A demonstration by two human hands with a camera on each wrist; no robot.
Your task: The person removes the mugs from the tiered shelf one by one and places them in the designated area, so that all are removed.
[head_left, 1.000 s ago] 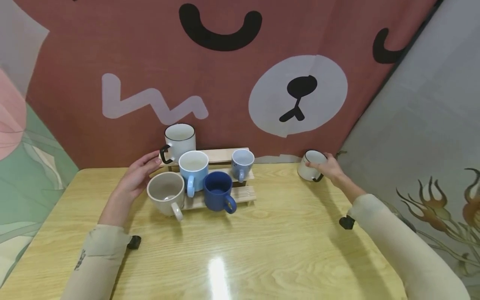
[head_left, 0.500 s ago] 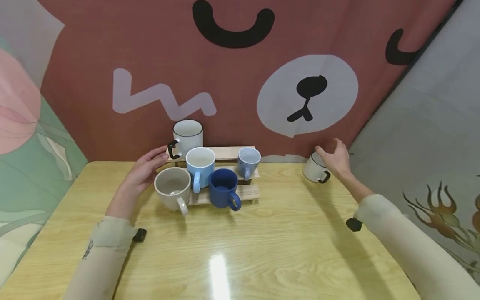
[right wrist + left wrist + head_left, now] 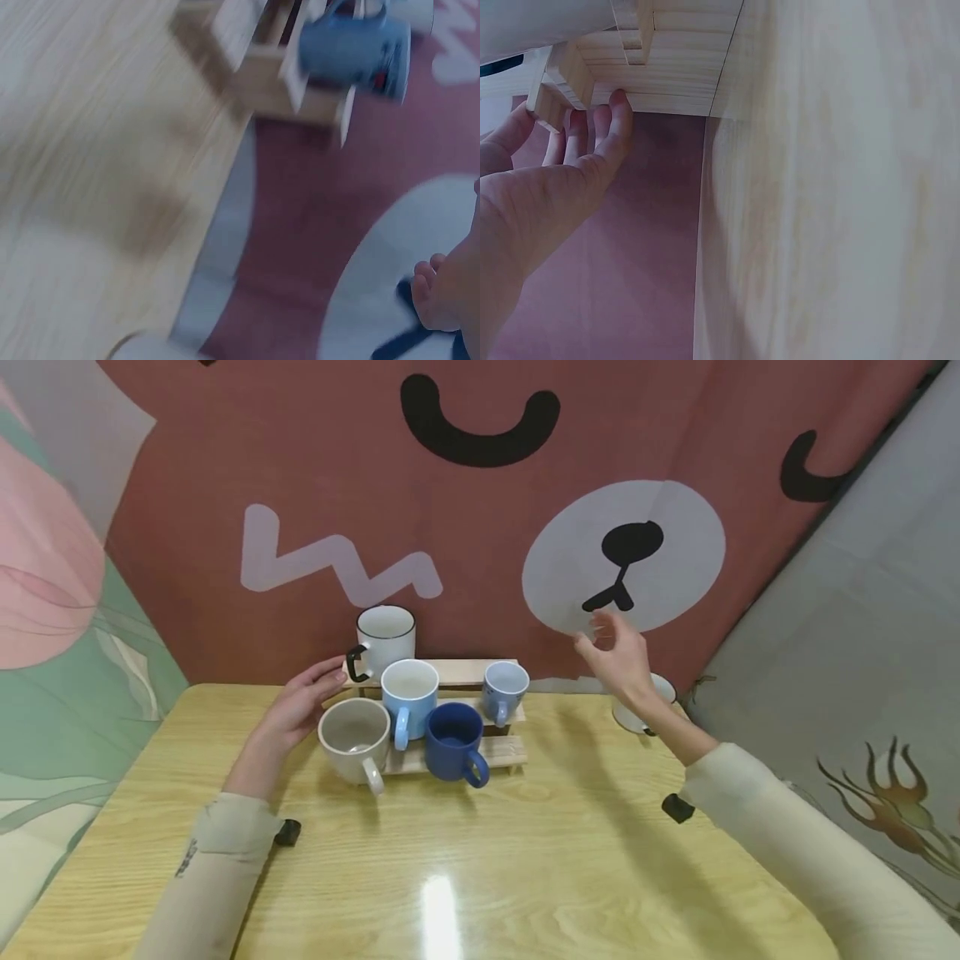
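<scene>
Left hand (image 3: 303, 700) pinches the rack's edge (image 3: 547, 110); right hand (image 3: 621, 658), empty, relaxed, hovers well apart.

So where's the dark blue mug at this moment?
In the head view, the dark blue mug sits on the front step of the wooden rack, right of the beige mug and in front of the light blue one.

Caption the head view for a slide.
Left hand touches a stepped, pale wooden rack of five white, beige and blue mugs; right hand hovers empty near another white mug.
</scene>
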